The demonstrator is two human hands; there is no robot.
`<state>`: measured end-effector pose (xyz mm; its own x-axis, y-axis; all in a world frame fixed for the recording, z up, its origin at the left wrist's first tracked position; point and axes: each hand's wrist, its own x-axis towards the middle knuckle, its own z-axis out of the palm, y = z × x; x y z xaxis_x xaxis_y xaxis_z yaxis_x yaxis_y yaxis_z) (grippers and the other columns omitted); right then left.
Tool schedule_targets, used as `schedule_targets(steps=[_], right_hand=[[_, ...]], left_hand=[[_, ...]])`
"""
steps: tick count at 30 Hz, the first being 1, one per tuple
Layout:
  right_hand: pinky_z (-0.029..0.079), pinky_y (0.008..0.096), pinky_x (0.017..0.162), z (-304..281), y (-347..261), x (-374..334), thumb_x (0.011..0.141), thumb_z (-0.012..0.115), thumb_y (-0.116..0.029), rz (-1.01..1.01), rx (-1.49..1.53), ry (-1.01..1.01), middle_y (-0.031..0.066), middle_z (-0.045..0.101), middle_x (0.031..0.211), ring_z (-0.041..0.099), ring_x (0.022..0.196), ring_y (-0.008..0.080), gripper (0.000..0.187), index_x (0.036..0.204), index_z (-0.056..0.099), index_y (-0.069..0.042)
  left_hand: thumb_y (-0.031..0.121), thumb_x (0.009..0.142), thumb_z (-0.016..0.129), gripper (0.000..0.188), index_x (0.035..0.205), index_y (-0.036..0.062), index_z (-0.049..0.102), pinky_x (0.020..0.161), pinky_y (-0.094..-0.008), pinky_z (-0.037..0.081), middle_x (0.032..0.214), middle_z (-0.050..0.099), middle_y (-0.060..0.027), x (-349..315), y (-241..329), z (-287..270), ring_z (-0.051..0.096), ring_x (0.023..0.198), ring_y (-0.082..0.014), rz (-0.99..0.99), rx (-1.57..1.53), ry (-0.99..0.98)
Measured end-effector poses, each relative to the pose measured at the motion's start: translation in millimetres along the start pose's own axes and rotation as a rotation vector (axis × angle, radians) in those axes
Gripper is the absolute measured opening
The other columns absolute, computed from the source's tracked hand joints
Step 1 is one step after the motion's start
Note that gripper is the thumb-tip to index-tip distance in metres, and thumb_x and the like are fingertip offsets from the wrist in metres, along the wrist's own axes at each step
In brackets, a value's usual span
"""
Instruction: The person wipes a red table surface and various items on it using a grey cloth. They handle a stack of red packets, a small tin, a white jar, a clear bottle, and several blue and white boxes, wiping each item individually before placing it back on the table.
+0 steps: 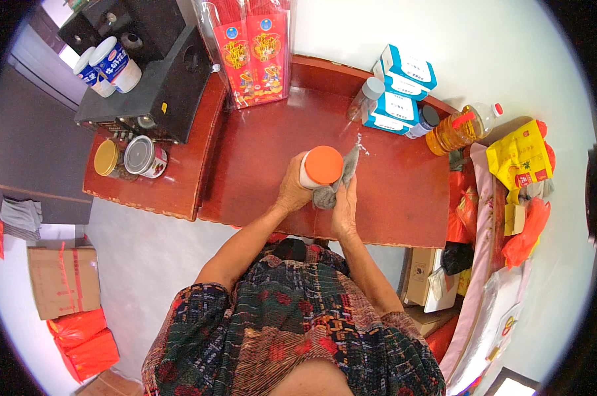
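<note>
A white jar with an orange lid point(323, 165) is held above the red wooden table point(265, 152). My left hand point(293, 187) is closed round the jar's left side. In my right hand point(345, 206) is a grey cloth point(348, 167), pressed against the jar's right and lower side. Part of the cloth bunches below the lid, between the two hands. The fingertips of both hands are partly hidden by the jar and cloth.
At the table's back right stand blue-and-white boxes point(404, 76), a clear jar with a grey lid point(365, 99) and an oil bottle point(457, 129). Red packets point(255, 59) lean at the back left. Two jars point(145, 157) sit beside black speakers point(173, 92). White bits point(362, 146) lie on the tabletop.
</note>
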<state>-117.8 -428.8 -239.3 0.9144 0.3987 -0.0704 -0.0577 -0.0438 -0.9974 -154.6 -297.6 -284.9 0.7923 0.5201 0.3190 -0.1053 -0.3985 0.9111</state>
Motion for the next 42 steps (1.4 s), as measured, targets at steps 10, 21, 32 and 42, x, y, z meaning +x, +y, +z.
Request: schedule_targets(steps=[10,21,32,42], right_hand=[[0.042,0.0426,0.091,1.7,-58.6,97.1,0.087,0.048,-0.024,-0.377,-0.771,-0.416,0.0122,0.061,0.108,0.056,0.105,0.0337,0.034,0.114,0.06,-0.008],[0.039,0.0499,0.081,62.4,-85.0,24.1,0.073,0.059,-0.034,-1.173,-1.454,-0.885,0.0031,0.064,0.089,0.057,0.089,0.0212,0.022,0.079,0.07,-0.016],[0.047,0.0468,0.078,74.6,-101.4,104.8,0.076,0.055,-0.034,-0.561,-1.416,-0.913,0.012,0.067,0.097,0.062,0.093,0.0302,0.03,0.091,0.07,-0.013],[0.045,0.0449,0.082,9.3,-59.7,130.0,0.082,0.048,-0.028,-0.253,-0.851,-0.429,0.0231,0.062,0.1,0.058,0.094,0.04,0.036,0.099,0.064,-0.001]], left_hand=[[0.023,0.053,0.087,0.088,0.127,0.0086,0.041,0.096,-0.0411,0.041,0.118,0.05,-0.0145,-1.9,16.3,-10.7,0.048,0.115,-0.0323,-0.103,-0.12,-0.09],[0.033,0.054,0.086,0.091,0.13,0.009,0.043,0.099,-0.0417,0.039,0.132,0.045,-0.0136,-9.9,1.8,-8.6,0.044,0.122,-0.0292,-0.292,0.093,-0.331],[0.035,0.052,0.087,0.097,0.132,0.0088,0.039,0.1,-0.0409,0.038,0.131,0.046,-0.013,-5.4,-0.7,-5.7,0.044,0.122,-0.0295,-0.307,0.045,-0.206],[0.026,0.049,0.087,0.098,0.131,0.0104,0.036,0.099,-0.0424,0.039,0.127,0.046,-0.0122,2.4,19.0,-13.2,0.044,0.121,-0.0313,-0.229,-0.051,-0.147]])
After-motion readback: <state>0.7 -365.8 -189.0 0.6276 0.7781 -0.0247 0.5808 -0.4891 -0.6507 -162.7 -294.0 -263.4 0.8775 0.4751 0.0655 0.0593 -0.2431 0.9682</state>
